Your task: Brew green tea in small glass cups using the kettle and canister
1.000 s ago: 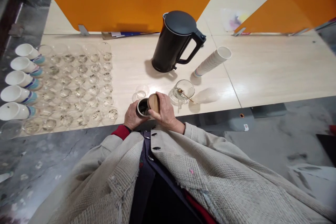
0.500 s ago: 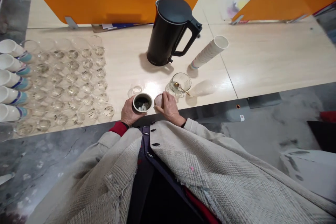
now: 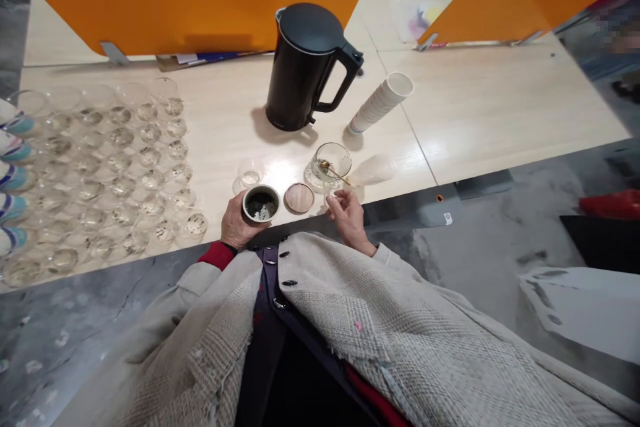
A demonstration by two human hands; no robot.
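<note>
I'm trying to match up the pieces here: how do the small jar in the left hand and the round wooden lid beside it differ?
The jar is gripped in the left hand, while the lid lies flat on the table, touched by neither hand. The jar is open and hollow, showing dark contents with pale bits, while the lid is a shallow, solid disc with a wood-grain top. Both are round and look about equally wide.

The camera sits on the person's head. It looks forward and down, close to the left hand (image 3: 236, 221) and right hand (image 3: 350, 218) at the table (image 3: 480, 107).
</note>
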